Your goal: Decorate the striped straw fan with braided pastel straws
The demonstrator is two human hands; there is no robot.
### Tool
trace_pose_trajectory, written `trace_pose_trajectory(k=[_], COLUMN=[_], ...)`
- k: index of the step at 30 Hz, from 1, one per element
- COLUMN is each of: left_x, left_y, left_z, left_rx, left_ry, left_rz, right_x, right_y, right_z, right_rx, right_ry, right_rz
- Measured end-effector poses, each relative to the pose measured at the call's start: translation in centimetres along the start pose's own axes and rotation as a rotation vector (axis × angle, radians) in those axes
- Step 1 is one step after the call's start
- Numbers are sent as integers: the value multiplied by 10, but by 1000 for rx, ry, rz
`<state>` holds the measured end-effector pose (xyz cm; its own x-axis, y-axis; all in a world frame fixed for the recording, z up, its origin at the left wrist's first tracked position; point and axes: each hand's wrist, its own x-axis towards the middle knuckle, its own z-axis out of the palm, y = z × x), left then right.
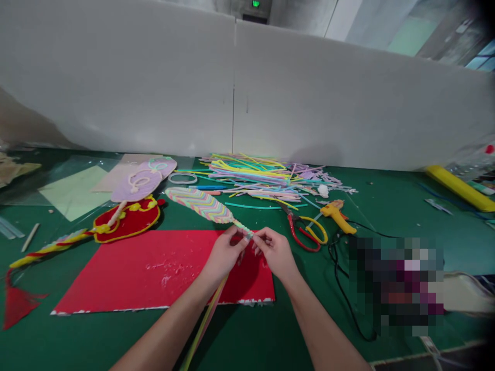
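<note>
Left hand [227, 253] and right hand [277, 250] pinch the twisted stem [242, 226] of 1 pastel leaf-shaped piece [199, 204], extending beyond the grip; loose strands [204, 322] trail below it. Judged step: twisting stem. Next move calls for 1 hand steadying, 1 turning.

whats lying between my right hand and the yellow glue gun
A pair of scissors, one handle red and one yellow, lies between your right hand and the glue gun, seen in the head view.
</note>
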<state>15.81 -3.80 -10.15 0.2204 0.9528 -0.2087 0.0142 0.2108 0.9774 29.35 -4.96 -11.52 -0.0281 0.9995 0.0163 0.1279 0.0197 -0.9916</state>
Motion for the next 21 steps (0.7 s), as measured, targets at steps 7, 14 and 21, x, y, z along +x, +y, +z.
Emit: trace_pose_trajectory(k=[7,14,21], left_x=[-1,2,4], left_y=[0,1,6], left_z=[0,-6,-14], left_rx=[19,-62,6], left_ry=[16,-98,-163], left_rz=[65,89,77], right_x=[2,1,0], right_y=[-4,-3,-3], right_z=[0,-1,-3], right_rx=[254,496,731], right_ry=[-33,-74,-213], right_rz=[113,211,345])
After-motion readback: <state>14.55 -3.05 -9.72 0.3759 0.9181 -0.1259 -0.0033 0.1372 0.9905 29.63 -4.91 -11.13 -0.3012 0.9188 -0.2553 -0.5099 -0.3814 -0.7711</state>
